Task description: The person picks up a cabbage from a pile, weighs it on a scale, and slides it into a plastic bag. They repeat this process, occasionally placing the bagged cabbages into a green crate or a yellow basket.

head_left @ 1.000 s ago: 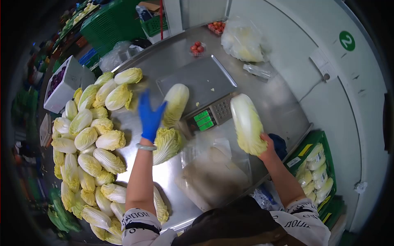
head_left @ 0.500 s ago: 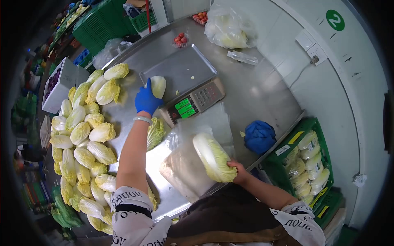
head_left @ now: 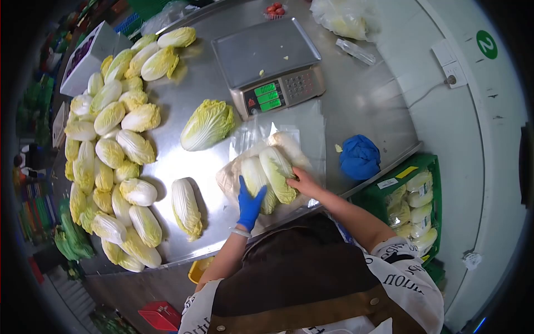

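Observation:
Two napa cabbages lie side by side on a stack of plastic bags [head_left: 231, 175] near the table's front edge. My left hand [head_left: 250, 206], in a blue glove, rests against the left cabbage [head_left: 256, 177], thumb apart from the fingers. My bare right hand [head_left: 303, 182] grips the lower end of the right cabbage [head_left: 277, 170]. Beyond the bags stands a scale [head_left: 267, 50] with a lit green display; only small leaf scraps show on its tray. A leafier cabbage [head_left: 208, 127] lies left of the bags, and another [head_left: 186, 209] lies nearer the front.
Many cabbages [head_left: 111, 117] are piled at the left, beside a white box [head_left: 92, 58]. A blue bundle [head_left: 360, 157] sits at the right. A green crate [head_left: 434, 178] holds wrapped cabbages. Tomatoes [head_left: 275, 9] and a bag [head_left: 345, 16] are at the back.
My left hand has come back from the scale, and its cabbage now lies on the bags beside the other. The display reading has changed. The view has shifted.

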A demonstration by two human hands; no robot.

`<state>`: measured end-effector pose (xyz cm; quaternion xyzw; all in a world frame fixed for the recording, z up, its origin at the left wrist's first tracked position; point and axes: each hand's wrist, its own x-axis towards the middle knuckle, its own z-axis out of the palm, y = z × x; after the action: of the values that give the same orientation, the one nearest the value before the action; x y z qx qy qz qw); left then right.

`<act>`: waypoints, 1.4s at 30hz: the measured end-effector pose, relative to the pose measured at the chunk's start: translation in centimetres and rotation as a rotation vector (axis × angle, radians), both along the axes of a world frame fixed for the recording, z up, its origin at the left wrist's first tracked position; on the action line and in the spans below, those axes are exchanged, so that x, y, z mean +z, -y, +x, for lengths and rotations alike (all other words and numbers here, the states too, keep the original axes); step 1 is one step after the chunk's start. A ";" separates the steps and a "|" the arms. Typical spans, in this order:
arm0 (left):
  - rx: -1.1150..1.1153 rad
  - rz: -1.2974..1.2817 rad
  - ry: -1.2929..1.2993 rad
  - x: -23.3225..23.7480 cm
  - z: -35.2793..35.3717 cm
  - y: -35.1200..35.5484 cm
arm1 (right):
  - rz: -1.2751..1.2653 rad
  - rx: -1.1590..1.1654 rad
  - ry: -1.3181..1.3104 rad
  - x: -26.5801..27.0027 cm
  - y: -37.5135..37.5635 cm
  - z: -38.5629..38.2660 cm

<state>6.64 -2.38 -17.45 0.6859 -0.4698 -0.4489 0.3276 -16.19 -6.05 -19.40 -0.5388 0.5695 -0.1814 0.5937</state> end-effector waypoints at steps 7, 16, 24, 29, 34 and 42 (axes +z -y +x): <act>0.428 -0.222 -0.077 3.0 6.0 -1.1 | -0.591 -0.100 -0.494 5.8 2.2 -2.1; 0.111 0.481 -0.694 0.8 4.9 0.8 | 0.033 0.064 -0.289 4.5 4.8 3.4; 0.057 0.496 -0.575 6.4 -1.5 2.9 | 0.138 0.020 -0.047 9.8 3.9 1.2; -0.150 0.605 -0.924 10.5 -6.4 -0.9 | 0.141 0.183 -0.091 14.3 0.4 -7.1; -0.459 0.718 -1.193 11.1 -8.2 -4.4 | 0.167 0.236 -0.151 18.4 -5.3 -9.5; -1.491 0.120 -0.494 9.4 -3.8 1.6 | 0.371 -0.198 0.103 17.3 -12.3 -9.8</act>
<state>2.83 -3.96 -8.06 0.0865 -0.6945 -0.7143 -0.0027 -25.99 6.21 -2.09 -0.3519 0.6120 -0.1582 0.6903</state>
